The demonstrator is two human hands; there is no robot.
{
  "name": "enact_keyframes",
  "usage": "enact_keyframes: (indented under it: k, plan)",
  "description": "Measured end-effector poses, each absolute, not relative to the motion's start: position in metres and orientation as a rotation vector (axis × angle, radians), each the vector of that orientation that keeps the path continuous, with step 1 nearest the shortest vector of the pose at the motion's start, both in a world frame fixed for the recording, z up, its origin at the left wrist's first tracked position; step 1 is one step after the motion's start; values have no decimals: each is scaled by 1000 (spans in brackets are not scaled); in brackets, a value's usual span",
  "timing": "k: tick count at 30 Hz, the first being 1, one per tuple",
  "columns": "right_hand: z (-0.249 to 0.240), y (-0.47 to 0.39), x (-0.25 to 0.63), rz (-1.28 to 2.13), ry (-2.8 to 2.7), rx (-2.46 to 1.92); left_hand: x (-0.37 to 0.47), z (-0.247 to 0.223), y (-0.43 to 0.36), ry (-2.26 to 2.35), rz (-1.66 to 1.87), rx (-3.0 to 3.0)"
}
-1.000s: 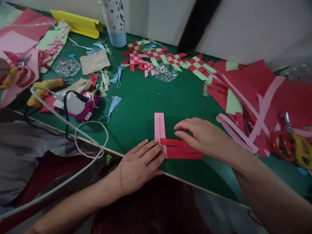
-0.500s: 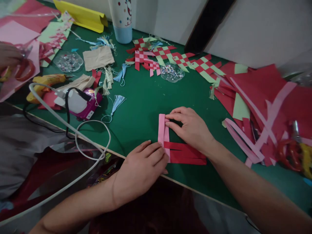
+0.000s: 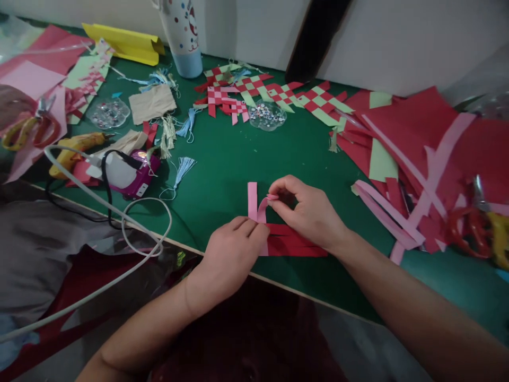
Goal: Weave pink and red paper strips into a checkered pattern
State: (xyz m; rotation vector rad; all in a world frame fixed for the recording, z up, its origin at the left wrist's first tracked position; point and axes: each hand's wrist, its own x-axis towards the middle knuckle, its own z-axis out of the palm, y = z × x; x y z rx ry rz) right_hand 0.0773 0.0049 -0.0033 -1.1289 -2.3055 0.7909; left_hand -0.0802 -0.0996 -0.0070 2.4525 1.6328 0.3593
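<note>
My right hand (image 3: pixel 304 209) pinches the tip of a pink paper strip (image 3: pixel 262 208) between thumb and forefinger, and the strip curves up off the table. My left hand (image 3: pixel 238 246) presses its closed fingers over the lower part of the pink strips, holding them down near the table's front edge. A second pink paper strip (image 3: pixel 252 199) stands out straight beyond the left fingers. Red paper strips (image 3: pixel 296 244) lie side by side under my right wrist, running rightward from the left fingers. Where pink and red meet is partly hidden by my left hand.
Woven paper fish (image 3: pixel 252 87) and a dish of small beads (image 3: pixel 267 115) lie at the back. Red paper sheets (image 3: pixel 413 132) and scissors (image 3: pixel 471 233) are on the right. A glue gun (image 3: pixel 75 151), purple power block (image 3: pixel 139 175) and white cable (image 3: pixel 167 233) are left, near another person's hand (image 3: pixel 16 111).
My right hand has lifted one pink strip's end, bending it up and away from the other. My left hand has shifted further over the strips. At far left, scissors now lie free of the other person's hand.
</note>
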Motion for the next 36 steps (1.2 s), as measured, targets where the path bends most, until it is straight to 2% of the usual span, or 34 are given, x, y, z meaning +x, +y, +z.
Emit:
enact_keyframes:
  k: [7, 17, 21, 26, 32, 36]
  plan:
    - [-5, 4, 85, 884, -2249, -1118, -74, -4, -92, 1734, 256, 2306]
    - [-26, 6, 89, 650, -2330, -806, -64, 15, -82, 1795, 55, 2269]
    - [-2, 8, 101, 488, -2292, -808, -69, 14, -84, 1779, 188, 2191]
    - [37, -11, 135, 215, -2007, -1021, -81, 13, -87, 1658, 389, 2051]
    - [1, -60, 144, 320, -2527, -978, -90, 11, -85, 1545, 505, 1993]
    - [-19, -72, 133, 210, -2592, -1100, -97, 8, -84, 1478, 548, 1997]
